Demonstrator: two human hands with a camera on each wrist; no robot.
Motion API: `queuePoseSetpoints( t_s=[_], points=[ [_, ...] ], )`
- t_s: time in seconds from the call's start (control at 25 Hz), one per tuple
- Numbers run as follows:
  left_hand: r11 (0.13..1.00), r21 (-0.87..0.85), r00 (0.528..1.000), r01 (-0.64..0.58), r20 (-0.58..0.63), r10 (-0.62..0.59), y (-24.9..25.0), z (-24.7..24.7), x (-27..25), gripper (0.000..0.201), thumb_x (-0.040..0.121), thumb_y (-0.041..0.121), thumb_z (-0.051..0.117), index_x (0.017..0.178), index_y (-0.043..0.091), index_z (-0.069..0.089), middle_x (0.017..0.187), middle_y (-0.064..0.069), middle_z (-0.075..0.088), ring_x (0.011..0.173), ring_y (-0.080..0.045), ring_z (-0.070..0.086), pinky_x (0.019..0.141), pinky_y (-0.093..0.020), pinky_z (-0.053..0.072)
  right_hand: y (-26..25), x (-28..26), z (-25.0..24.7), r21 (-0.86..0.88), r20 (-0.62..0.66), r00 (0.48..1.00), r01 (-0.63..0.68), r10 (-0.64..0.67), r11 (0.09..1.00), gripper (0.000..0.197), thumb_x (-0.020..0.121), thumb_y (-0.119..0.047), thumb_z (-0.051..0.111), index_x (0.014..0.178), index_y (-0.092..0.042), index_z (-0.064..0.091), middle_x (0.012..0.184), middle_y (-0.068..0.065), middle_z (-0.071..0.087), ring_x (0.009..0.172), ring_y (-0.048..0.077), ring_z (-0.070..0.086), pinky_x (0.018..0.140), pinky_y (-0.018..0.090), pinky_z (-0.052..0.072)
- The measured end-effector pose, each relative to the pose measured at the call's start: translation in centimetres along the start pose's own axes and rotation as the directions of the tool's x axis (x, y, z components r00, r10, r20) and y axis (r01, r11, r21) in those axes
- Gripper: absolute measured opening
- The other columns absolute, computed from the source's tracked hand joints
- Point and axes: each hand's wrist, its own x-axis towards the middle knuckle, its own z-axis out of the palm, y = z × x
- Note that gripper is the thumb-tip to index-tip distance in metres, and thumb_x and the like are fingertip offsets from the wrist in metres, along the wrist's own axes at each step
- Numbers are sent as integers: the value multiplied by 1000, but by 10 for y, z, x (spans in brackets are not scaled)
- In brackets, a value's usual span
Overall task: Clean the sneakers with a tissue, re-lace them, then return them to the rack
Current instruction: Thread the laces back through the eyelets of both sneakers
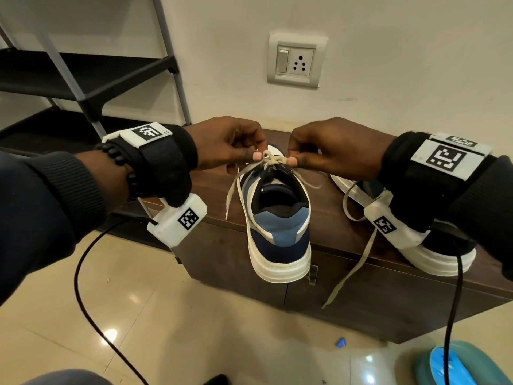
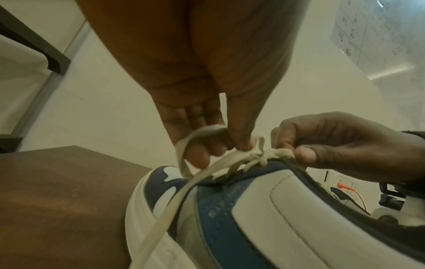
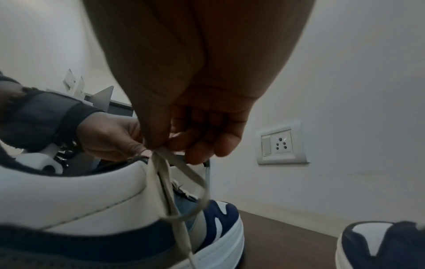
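A white, navy and blue sneaker (image 1: 277, 232) stands on a brown wooden cabinet (image 1: 216, 190), heel toward me and over the front edge. My left hand (image 1: 236, 143) pinches a loop of its cream lace (image 2: 202, 134) at the tongue. My right hand (image 1: 327, 151) pinches the other loop of the lace (image 3: 184, 182) just across the knot (image 1: 270, 161). One loose lace end (image 1: 231, 190) hangs down the shoe's left side. The second sneaker (image 1: 433, 254) lies to the right, largely hidden by my right wrist, its lace (image 1: 355, 262) trailing off the cabinet front.
A black and grey shoe rack (image 1: 83, 87) stands at the left against the wall. A wall socket plate (image 1: 295, 61) is behind the cabinet. Shiny floor tiles (image 1: 166, 315) lie below, with a blue scrap (image 1: 341, 342) and a teal shoe-covered foot (image 1: 455, 365) at the lower right.
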Motion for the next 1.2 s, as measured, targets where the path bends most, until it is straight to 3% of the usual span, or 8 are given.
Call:
queuePoseSetpoints(
  t_s=[0.12,0.2,0.56,0.68,0.8,0.88,1.04,1.2],
  points=[
    [994,101,998,-47,-31,50,-4,1,1,16,95,26,54,107,18,62,99,-2,67,92,-20,63,88,-42,51,-3,-2,2,59,50,999,-22,19,998,17,91,-31,55,90,-14,60,73,-4,58,65,8,50,62,23,39],
    [988,147,999,-42,-18,45,-3,2,2,21,96,29,51,107,16,63,101,-2,67,96,-19,61,93,-44,48,-3,-2,-1,89,68,997,-43,37,995,12,87,-26,56,82,-15,59,65,-8,53,57,4,46,56,14,35],
    [957,284,997,-65,-20,73,-7,4,9,16,98,26,49,104,20,62,95,4,65,88,-15,57,80,-29,43,1,-1,-9,126,99,995,-39,26,991,14,88,-18,54,74,-13,56,56,-7,46,53,0,43,53,9,35],
    [940,331,992,-82,-63,108,-6,8,14,16,97,25,50,105,19,64,94,3,65,83,-13,55,72,-25,41,7,-5,-6,299,93,994,-90,65,950,19,94,-19,51,78,-12,59,59,-7,56,51,-1,48,53,9,38],
    [952,299,992,-56,-92,87,-8,10,16,15,96,28,53,104,23,64,92,5,65,81,-12,55,76,-30,45,13,-6,1,546,59,991,-131,117,827,24,99,-23,43,92,-6,58,76,4,63,61,10,62,58,20,50],
    [957,288,993,-45,-93,75,-9,11,15,13,95,30,54,103,25,63,90,8,64,78,-9,54,76,-32,46,15,-6,3,577,81,986,-163,143,800,19,98,-20,45,103,-5,56,79,8,64,58,17,64,54,27,54],
    [956,289,992,-57,-88,86,-7,11,13,13,95,27,54,104,24,64,89,8,64,73,-2,51,71,-27,42,10,-3,1,509,169,982,-163,88,845,20,88,-25,61,102,-11,61,83,12,69,48,14,59,45,24,50],
    [952,301,993,-60,-79,88,-3,7,11,14,95,25,54,105,21,63,83,12,58,70,2,49,64,-15,37,5,-2,-2,591,105,981,-192,161,784,29,89,-33,59,99,-6,58,77,10,69,48,17,60,45,25,50]
  ],
)
